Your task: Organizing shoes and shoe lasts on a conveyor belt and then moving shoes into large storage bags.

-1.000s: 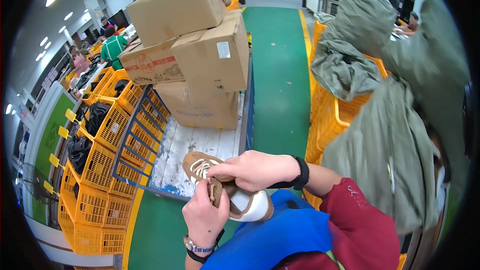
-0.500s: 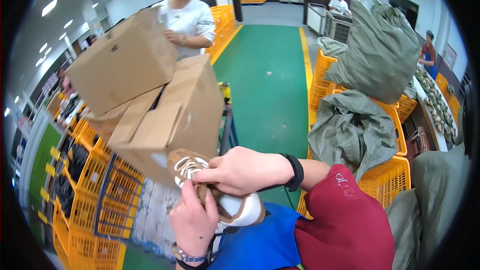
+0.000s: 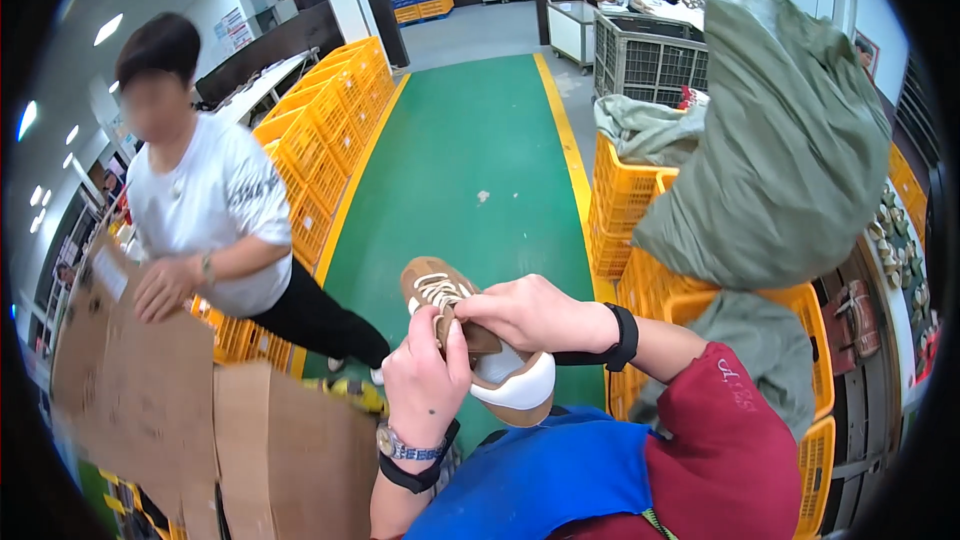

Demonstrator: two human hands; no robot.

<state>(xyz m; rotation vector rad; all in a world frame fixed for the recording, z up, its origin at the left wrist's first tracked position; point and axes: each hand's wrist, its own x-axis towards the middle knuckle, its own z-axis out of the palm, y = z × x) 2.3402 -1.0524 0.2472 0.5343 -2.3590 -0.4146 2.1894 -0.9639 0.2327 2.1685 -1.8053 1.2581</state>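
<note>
A tan and brown sneaker with a white heel patch and cream laces is held in front of my blue apron, its toe pointing away to the upper left. My left hand, with a watch and a black band at the wrist, pinches the shoe's near side by the laces. From the right, my right hand, which wears a black wristband, closes its fingers at the laces and the tongue. The fingers of both hands meet over the shoe's opening and hide part of it.
At the left, a person in a white shirt has a hand on large cardboard boxes. Yellow crates line the green walkway. Close on my right, more crates carry a big grey-green sack.
My view has swung, and the boxes and the person now appear farther left and lower, with the person nearer. Both hands still grip the sneaker.
</note>
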